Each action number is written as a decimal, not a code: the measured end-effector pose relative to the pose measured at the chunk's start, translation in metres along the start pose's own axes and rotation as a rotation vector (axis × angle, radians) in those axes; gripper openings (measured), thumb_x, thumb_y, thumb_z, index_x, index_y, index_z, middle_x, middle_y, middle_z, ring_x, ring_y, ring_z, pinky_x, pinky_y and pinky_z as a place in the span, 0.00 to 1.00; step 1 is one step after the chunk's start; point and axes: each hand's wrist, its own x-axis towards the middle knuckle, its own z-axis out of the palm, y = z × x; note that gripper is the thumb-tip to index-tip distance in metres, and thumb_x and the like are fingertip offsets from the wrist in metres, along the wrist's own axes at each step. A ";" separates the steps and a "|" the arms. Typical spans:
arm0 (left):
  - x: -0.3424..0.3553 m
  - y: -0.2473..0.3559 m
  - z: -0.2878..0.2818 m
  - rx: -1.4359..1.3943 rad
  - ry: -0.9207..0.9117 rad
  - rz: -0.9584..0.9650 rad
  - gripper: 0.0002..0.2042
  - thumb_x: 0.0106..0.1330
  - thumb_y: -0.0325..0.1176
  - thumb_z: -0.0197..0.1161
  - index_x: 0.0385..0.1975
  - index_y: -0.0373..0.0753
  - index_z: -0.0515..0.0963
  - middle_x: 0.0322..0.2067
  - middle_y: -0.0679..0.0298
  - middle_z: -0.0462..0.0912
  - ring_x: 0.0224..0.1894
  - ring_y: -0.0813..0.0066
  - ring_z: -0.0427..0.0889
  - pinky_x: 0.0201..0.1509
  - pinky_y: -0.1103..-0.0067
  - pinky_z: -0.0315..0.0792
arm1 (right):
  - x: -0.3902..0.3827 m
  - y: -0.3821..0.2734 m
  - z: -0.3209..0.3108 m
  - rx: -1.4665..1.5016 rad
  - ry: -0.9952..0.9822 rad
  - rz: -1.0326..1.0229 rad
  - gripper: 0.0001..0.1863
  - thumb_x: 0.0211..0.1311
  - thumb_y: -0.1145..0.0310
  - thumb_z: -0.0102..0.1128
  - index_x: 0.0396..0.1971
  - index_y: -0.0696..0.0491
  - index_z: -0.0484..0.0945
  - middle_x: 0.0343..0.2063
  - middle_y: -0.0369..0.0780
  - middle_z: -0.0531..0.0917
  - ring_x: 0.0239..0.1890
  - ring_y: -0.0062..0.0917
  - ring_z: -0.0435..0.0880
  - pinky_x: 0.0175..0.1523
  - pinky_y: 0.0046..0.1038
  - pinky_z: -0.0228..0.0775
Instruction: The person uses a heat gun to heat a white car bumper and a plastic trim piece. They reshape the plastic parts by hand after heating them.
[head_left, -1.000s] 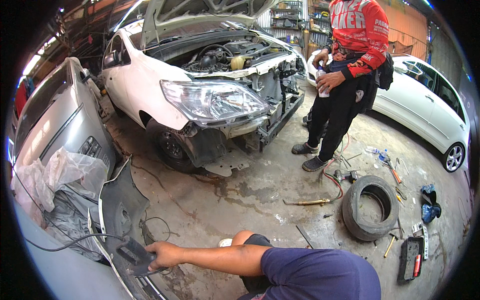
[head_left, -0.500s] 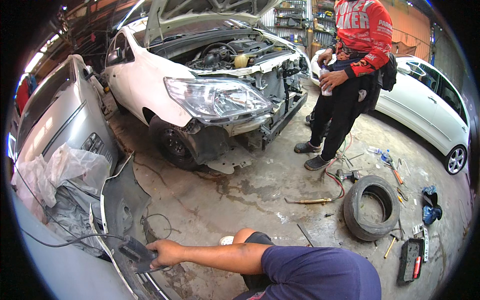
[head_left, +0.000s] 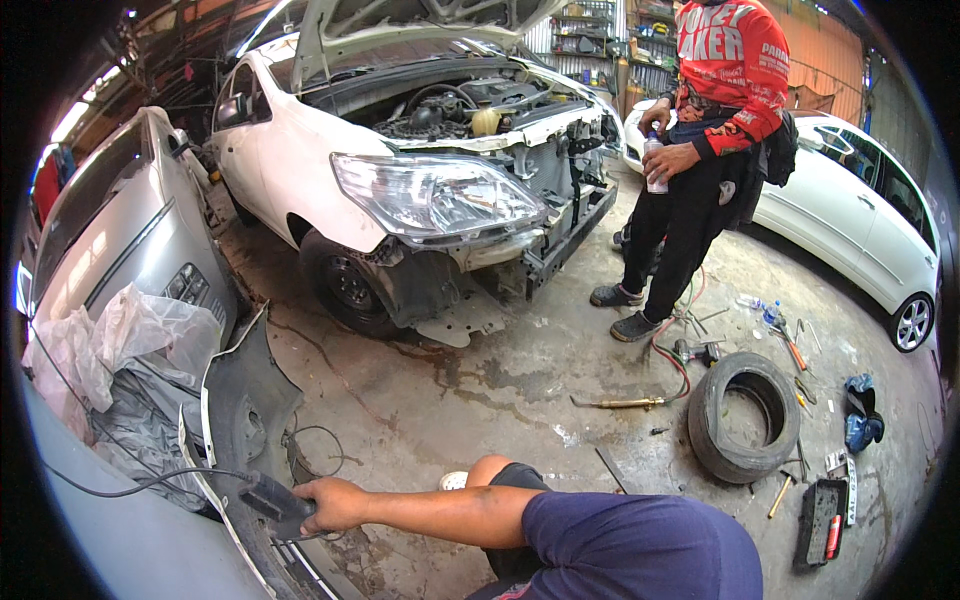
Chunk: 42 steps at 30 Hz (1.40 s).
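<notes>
Here | left hand [head_left: 330, 503] wrapped around a dark corded tool [head_left: 272, 497], nose pressed to the detached bumper [head_left: 240, 420] leaning on the silver car [head_left: 120, 230], angled for access | right hand out of view | tyre [head_left: 745, 415] flat on floor.

A stained concrete floor [head_left: 480, 400] carries a loose tyre [head_left: 745, 415], scattered hand tools [head_left: 790, 345] and a tool case [head_left: 822, 522].

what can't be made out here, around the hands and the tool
- Right hand: not seen in the head view, below the lower edge.
- Tool in the left hand: its working end is hidden by the bumper edge and the fingers.
- Cord: its far end runs off the left rim.
- Small tools on the floor by the tyre: too small to tell their kinds.
</notes>
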 end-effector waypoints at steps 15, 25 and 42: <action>0.016 0.038 0.008 -0.119 -0.050 -0.448 0.38 0.71 0.62 0.70 0.62 0.27 0.83 0.54 0.53 0.87 0.57 0.60 0.82 0.65 0.68 0.75 | -0.004 0.001 -0.001 0.037 0.036 0.056 0.37 0.51 0.57 0.83 0.64 0.49 0.85 0.47 0.49 0.93 0.52 0.43 0.91 0.59 0.40 0.80; 0.038 0.066 0.020 -0.104 -0.088 -0.436 0.37 0.70 0.60 0.71 0.62 0.28 0.83 0.54 0.53 0.87 0.57 0.59 0.83 0.65 0.67 0.75 | -0.001 0.002 -0.008 0.047 0.035 0.058 0.39 0.48 0.58 0.83 0.64 0.54 0.84 0.52 0.53 0.91 0.56 0.48 0.90 0.62 0.43 0.80; 0.047 0.079 0.024 -0.104 -0.104 -0.442 0.36 0.69 0.57 0.73 0.62 0.28 0.82 0.54 0.52 0.88 0.58 0.58 0.84 0.66 0.66 0.76 | -0.004 -0.003 -0.017 -0.041 0.053 0.042 0.37 0.52 0.58 0.82 0.65 0.47 0.84 0.44 0.48 0.93 0.49 0.43 0.92 0.57 0.41 0.81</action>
